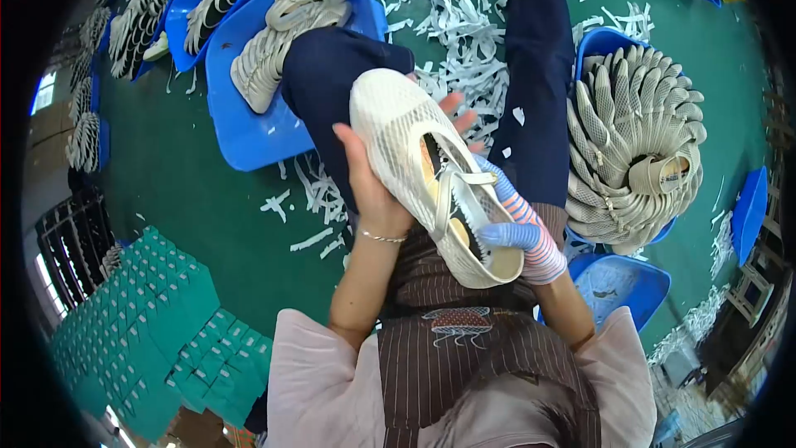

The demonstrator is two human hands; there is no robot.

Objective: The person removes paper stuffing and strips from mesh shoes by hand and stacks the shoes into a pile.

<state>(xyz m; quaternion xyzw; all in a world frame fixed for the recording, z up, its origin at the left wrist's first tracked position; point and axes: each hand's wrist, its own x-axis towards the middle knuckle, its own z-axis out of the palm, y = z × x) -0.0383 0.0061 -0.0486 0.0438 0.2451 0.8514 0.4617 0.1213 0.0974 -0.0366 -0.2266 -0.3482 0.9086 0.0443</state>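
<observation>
A cream mesh shoe (398,129) with a strap across its opening lies tilted above my lap, toe toward the upper left. My bare left hand (377,187) cups the toe half from below, thumb along the near side and fingertips showing past the far edge. At the heel, my right hand (526,232), in a striped glove with blue fingertips, grips the shoe with its thumb at the opening. White zigzag-edged material (471,203) shows inside the shoe. A bracelet circles my left wrist.
A blue bin (240,133) with several shoes stands left of my knee. On the right, another blue bin (584,46) holds a ring of stacked shoes (613,116). White paper strips (456,25) litter the green floor (199,224). Green stacked boxes (141,323) stand lower left.
</observation>
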